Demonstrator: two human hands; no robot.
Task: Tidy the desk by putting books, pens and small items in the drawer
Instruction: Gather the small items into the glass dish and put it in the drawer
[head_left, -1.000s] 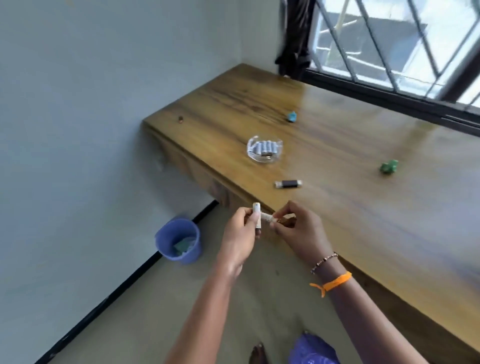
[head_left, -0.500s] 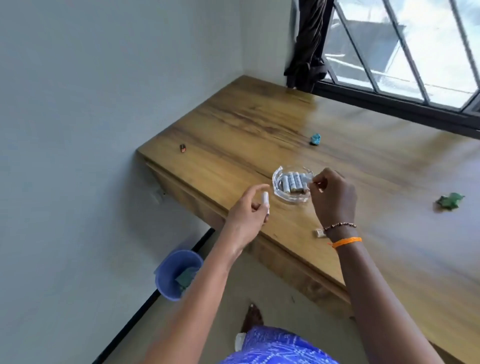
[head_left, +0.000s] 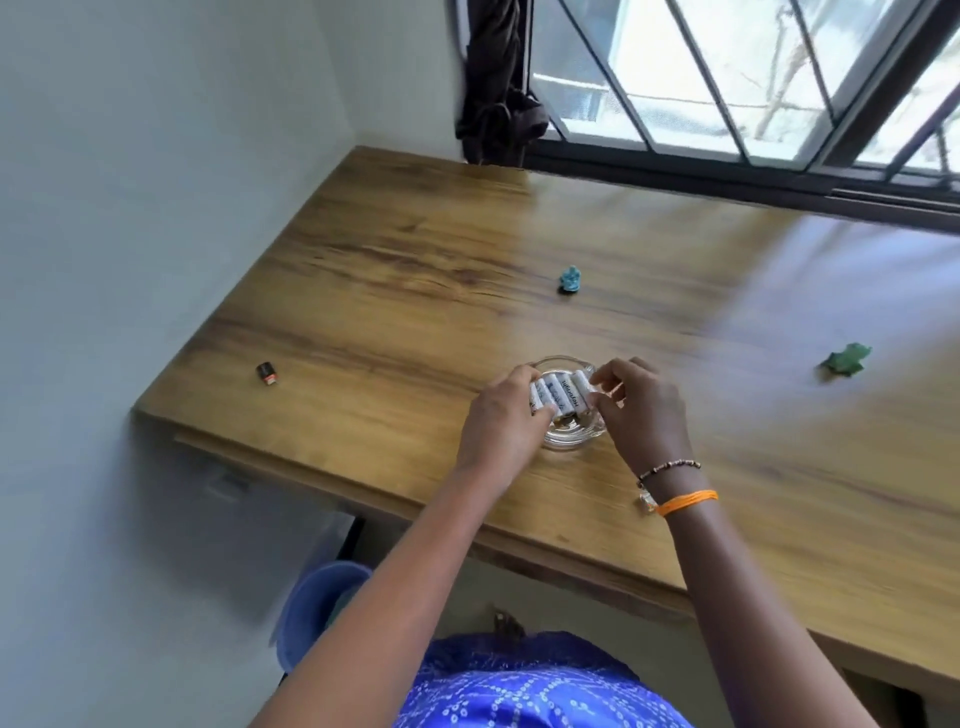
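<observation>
A clear glass dish (head_left: 571, 440) sits near the front edge of the wooden desk (head_left: 415, 291). Several white batteries (head_left: 560, 394) lie side by side across it. My left hand (head_left: 501, 421) presses against the left end of the row, fingers curled on the batteries. From the right, my right hand (head_left: 641, 402) pinches the other end of the row. A small transparent item (head_left: 647, 501) lies on the desk beside my right wrist. No drawer is visible.
A small black and red piece (head_left: 268, 373) lies near the desk's left corner. A blue figurine (head_left: 570, 279) stands mid-desk and a green figurine (head_left: 847, 359) lies far right. A blue bucket (head_left: 317, 608) is on the floor below. A barred window (head_left: 727, 78) runs behind.
Both hands moved from the desk's front edge to the glass dish. The battery my left hand held now sits in the row. The view shifted closer over the desk.
</observation>
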